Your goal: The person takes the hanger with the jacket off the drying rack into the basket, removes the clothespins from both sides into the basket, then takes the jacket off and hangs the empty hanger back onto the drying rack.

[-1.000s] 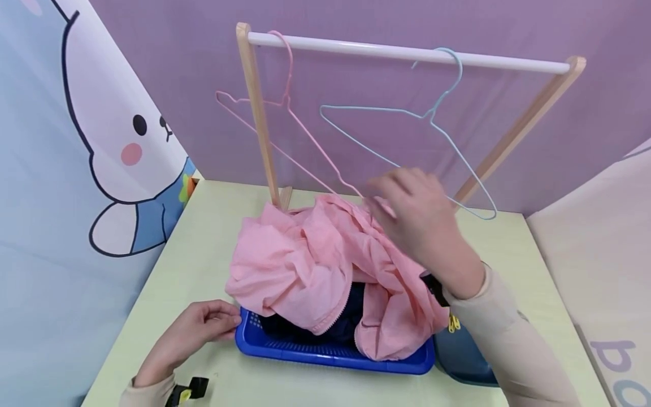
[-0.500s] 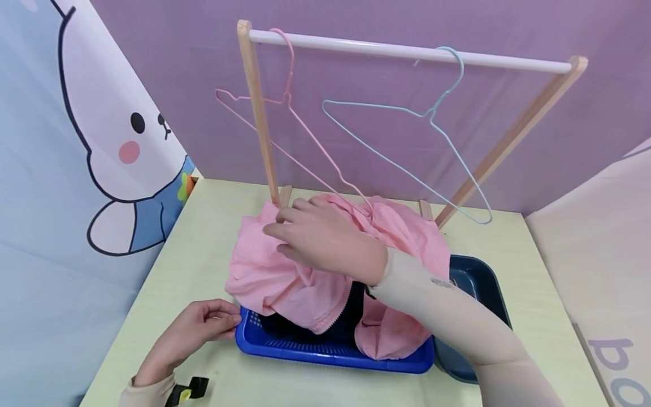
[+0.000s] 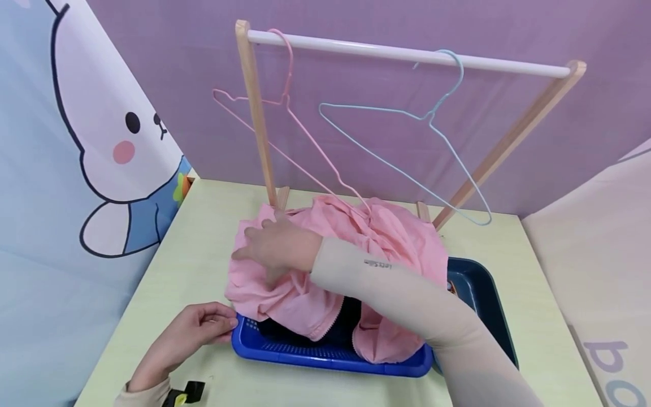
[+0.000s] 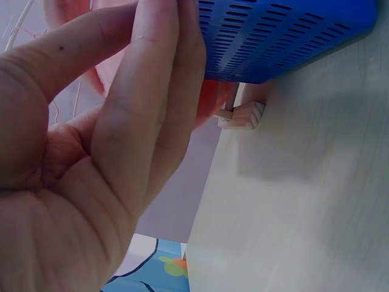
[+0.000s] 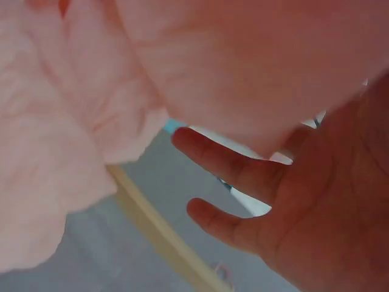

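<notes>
A pink zip-up jacket [image 3: 407, 237] lies bunched over a blue plastic basket [image 3: 330, 363], with dark navy cloth [image 3: 348, 319] showing beneath it. My left hand [image 3: 200, 328] holds the basket's left corner, thumb and fingers at its rim; in the left wrist view the fingers press against the slotted basket wall [image 4: 292, 30]. Over the jacket's left part, my right hand [image 3: 277, 249] spreads its fingers. The right wrist view has these fingers [image 5: 225, 164] extended beside the pink cloth [image 5: 91, 91], not curled round it. Whether they touch it, I cannot tell.
Behind the basket stands a wooden rack with a white rail [image 3: 366, 48]. From it hang a pink hanger [image 3: 291, 65], its lower right end meeting the jacket, and a light blue hanger [image 3: 433, 116]. A dark teal tray [image 3: 490, 294] sits right of the basket, partly behind my right sleeve.
My right hand has swept left and down, from near the blue hanger to the jacket's left part. The left hand stays at the basket corner.
</notes>
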Demonstrator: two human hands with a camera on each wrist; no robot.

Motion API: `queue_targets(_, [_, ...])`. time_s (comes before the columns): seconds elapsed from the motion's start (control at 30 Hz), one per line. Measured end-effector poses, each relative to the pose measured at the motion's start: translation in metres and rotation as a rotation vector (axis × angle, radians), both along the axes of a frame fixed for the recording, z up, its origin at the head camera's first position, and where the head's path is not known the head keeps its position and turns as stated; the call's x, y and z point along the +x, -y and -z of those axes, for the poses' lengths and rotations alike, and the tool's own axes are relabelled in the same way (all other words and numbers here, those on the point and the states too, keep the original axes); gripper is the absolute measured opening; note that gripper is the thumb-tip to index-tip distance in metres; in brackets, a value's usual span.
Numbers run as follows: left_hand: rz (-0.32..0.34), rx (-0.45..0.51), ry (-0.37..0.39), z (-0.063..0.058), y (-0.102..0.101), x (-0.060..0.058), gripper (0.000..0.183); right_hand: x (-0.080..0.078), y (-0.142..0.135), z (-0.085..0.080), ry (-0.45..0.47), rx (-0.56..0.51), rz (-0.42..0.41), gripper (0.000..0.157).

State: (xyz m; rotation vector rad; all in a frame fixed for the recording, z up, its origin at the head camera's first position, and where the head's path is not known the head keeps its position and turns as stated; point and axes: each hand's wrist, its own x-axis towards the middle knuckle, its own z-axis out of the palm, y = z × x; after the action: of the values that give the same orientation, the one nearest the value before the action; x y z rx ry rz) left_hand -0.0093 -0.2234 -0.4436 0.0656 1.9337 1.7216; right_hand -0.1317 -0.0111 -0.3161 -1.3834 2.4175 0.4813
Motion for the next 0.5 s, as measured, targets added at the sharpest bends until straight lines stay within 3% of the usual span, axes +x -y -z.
queue_targets(0.1, [0.001,0.002,-0.001,0.0,-0.001,0.001,0.03,0.006,0.007,0.007,0.011,0.065,-0.033,0.08])
queue_targets(0.17, [-0.002,-0.001,0.001,0.0,-0.001,0.001,0.03,0.01,0.009,0.013,0.013,0.075,-0.048,0.076])
queue_targets(0.23, [0.001,-0.001,0.003,0.0,-0.001,0.0,0.03,0.011,0.01,0.019,0.005,0.067,-0.059,0.065])
queue_targets(0.37, [-0.004,0.003,0.024,0.0,-0.003,0.0,0.031,0.008,0.009,0.028,-0.007,-0.044,-0.073,0.026])
queue_targets(0.5, [0.002,0.02,0.038,0.0,-0.005,0.0,0.031,0.001,0.004,0.025,0.031,-0.14,-0.08,0.013])
